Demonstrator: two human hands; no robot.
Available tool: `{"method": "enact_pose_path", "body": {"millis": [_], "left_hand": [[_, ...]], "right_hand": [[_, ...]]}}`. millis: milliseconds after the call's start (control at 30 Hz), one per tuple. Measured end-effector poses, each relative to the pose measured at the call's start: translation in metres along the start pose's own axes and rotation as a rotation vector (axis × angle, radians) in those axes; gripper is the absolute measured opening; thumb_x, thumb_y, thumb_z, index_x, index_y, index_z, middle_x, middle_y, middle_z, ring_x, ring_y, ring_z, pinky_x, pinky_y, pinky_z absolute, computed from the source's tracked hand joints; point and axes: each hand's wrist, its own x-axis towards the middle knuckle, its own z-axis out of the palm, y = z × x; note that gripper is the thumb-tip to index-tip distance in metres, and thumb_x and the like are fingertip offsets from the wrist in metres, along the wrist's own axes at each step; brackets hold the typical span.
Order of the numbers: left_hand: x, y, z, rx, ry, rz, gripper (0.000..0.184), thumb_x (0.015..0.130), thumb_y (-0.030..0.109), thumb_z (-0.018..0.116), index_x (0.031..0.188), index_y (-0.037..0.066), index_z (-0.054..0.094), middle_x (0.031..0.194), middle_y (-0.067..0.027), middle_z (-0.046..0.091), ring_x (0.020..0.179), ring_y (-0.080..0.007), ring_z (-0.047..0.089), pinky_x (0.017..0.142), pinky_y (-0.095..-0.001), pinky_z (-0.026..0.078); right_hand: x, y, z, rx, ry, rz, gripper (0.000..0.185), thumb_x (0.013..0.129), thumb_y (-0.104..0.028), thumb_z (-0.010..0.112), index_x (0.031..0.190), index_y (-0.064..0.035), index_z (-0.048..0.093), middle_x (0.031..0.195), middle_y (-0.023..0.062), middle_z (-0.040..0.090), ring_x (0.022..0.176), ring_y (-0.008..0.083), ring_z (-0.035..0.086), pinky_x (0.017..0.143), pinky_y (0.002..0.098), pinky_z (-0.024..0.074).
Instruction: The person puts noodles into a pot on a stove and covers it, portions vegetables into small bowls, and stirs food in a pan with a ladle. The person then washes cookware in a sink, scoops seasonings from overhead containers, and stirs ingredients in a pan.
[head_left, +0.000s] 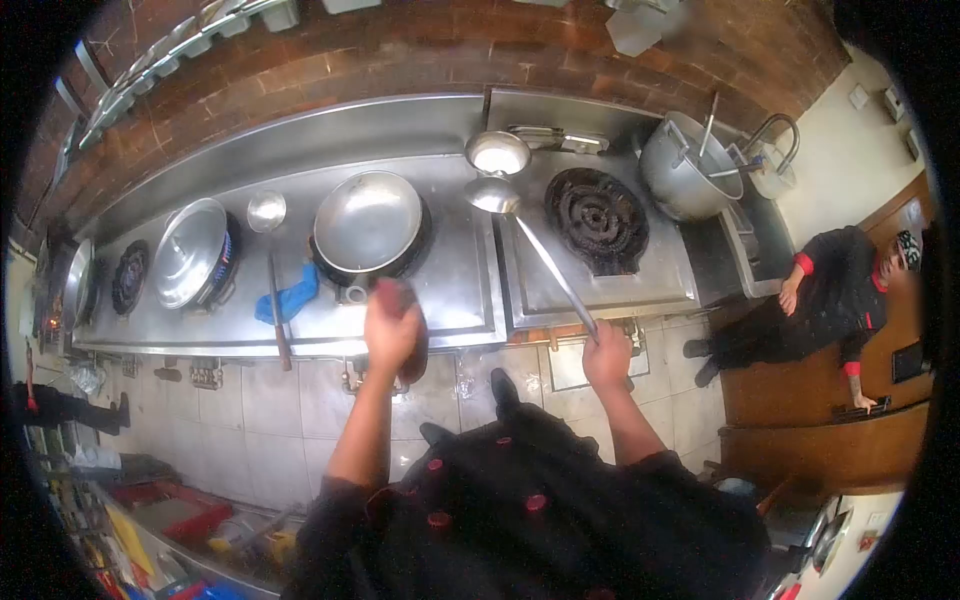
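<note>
My left hand (pixel 390 335) is closed on a dark red cloth (pixel 414 358), which hangs down beside my fingers. Just beyond it a wide metal wok (pixel 368 222) sits on a burner; whether the cloth touches the wok's edge, I cannot tell. In my right hand (pixel 607 355) is the long handle of a ladle (pixel 556 270), fingers wrapped round it. The ladle's bowl (pixel 493 195) hovers over the steel stove top, in front of a small metal bowl (pixel 498 153).
A bare black burner (pixel 597 215) lies right of the ladle, then a tall pot (pixel 685 170) with utensils. Leftward are a strainer (pixel 267 212), a blue cloth (pixel 288 297) and a lidded wok (pixel 192 252). A person (pixel 815 290) stands at the right by a door.
</note>
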Motion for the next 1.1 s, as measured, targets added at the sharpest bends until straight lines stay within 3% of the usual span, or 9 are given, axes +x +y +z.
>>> {"method": "enact_pose_path", "body": {"millis": [300, 467, 533, 667, 800, 867, 900, 1033, 1100], "left_hand": [[0.041, -0.067, 0.087, 0.363, -0.421, 0.007, 0.064, 0.075, 0.027, 0.071, 0.126, 0.0, 0.044, 0.116, -0.0251, 0.058, 0.11, -0.0411, 0.056, 0.094, -0.0458, 0.046], [0.006, -0.089, 0.084, 0.434, -0.117, 0.173, 0.066, 0.079, 0.033, 0.07, 0.132, 0.001, 0.045, 0.119, -0.0218, 0.058, 0.112, -0.0394, 0.054, 0.099, -0.0453, 0.042], [0.005, -0.114, 0.07, 0.332, -0.01, 0.112, 0.06, 0.08, 0.032, 0.069, 0.127, 0.001, 0.05, 0.119, -0.0215, 0.058, 0.112, -0.0388, 0.054, 0.098, -0.0448, 0.042], [0.033, -0.133, 0.012, 0.265, 0.204, -0.066, 0.05, 0.082, 0.029, 0.065, 0.123, 0.002, 0.055, 0.116, -0.0196, 0.06, 0.106, -0.0347, 0.058, 0.093, -0.0431, 0.046], [0.119, -0.304, -0.103, 0.683, 0.084, 0.009, 0.057, 0.086, 0.022, 0.059, 0.134, -0.003, 0.043, 0.129, -0.0238, 0.052, 0.119, -0.0342, 0.051, 0.104, -0.0419, 0.039], [0.14, -0.351, -0.127, 1.192, 0.058, 0.269, 0.055, 0.084, 0.014, 0.055, 0.133, -0.007, 0.042, 0.13, -0.0253, 0.051, 0.122, -0.0421, 0.047, 0.105, -0.0443, 0.037], [0.144, -0.343, -0.128, 0.862, 0.117, 0.15, 0.062, 0.079, 0.016, 0.061, 0.133, -0.008, 0.042, 0.131, -0.024, 0.05, 0.123, -0.0419, 0.046, 0.106, -0.0449, 0.037], [0.186, -0.322, -0.128, 1.142, -0.389, -0.054, 0.05, 0.072, 0.026, 0.068, 0.113, -0.001, 0.06, 0.108, -0.0199, 0.064, 0.097, -0.0342, 0.063, 0.08, -0.0454, 0.051], [0.202, -0.36, -0.131, 1.145, -0.262, 0.065, 0.041, 0.077, 0.029, 0.064, 0.108, 0.002, 0.062, 0.095, -0.0188, 0.066, 0.09, -0.0329, 0.064, 0.076, -0.0458, 0.051]], "right_hand": [[-0.02, -0.001, -0.019, 0.256, -0.008, 0.096, 0.025, 0.077, -0.006, 0.061, 0.102, -0.0033, 0.063, 0.088, 0.0197, 0.063, 0.082, 0.0372, 0.06, 0.073, 0.0449, 0.0472], [-0.016, 0.032, -0.006, 0.236, -0.179, 0.178, 0.021, 0.079, -0.01, 0.063, 0.097, 0.0013, 0.06, 0.077, 0.0194, 0.062, 0.072, 0.0354, 0.062, 0.066, 0.043, 0.049], [-0.011, 0.055, 0.003, 0.29, -0.476, 0.27, 0.017, 0.082, -0.014, 0.061, 0.092, 0.0003, 0.059, 0.07, 0.0205, 0.061, 0.067, 0.0374, 0.062, 0.063, 0.0451, 0.0494], [-0.01, 0.06, -0.019, 0.325, -0.396, 0.288, 0.016, 0.082, -0.017, 0.059, 0.087, -0.0019, 0.06, 0.074, 0.0217, 0.062, 0.072, 0.0393, 0.062, 0.065, 0.0473, 0.0495], [-0.029, 0.043, -0.019, 0.166, -0.697, 0.325, 0.026, 0.089, -0.028, 0.052, 0.101, -0.0082, 0.064, 0.083, 0.0219, 0.066, 0.082, 0.0344, 0.067, 0.071, 0.048, 0.0527], [-0.011, 0.025, -0.045, 0.294, -0.513, 0.386, 0.021, 0.08, -0.021, 0.058, 0.093, -0.0065, 0.065, 0.084, 0.0197, 0.066, 0.081, 0.0375, 0.064, 0.072, 0.0482, 0.0506], [-0.01, 0.021, -0.047, 0.246, -0.487, 0.388, 0.022, 0.08, -0.022, 0.058, 0.095, -0.0068, 0.065, 0.084, 0.0196, 0.066, 0.081, 0.0375, 0.064, 0.072, 0.0482, 0.0506], [-0.006, -0.017, -0.08, 0.184, -0.429, 0.387, 0.021, 0.082, -0.022, 0.057, 0.093, -0.0068, 0.064, 0.081, 0.0198, 0.065, 0.079, 0.0385, 0.064, 0.072, 0.0483, 0.0501], [-0.019, -0.033, -0.077, 0.221, -0.427, 0.409, 0.019, 0.082, -0.022, 0.057, 0.091, -0.0066, 0.064, 0.079, 0.02, 0.064, 0.077, 0.0393, 0.063, 0.071, 0.0484, 0.05]]}}
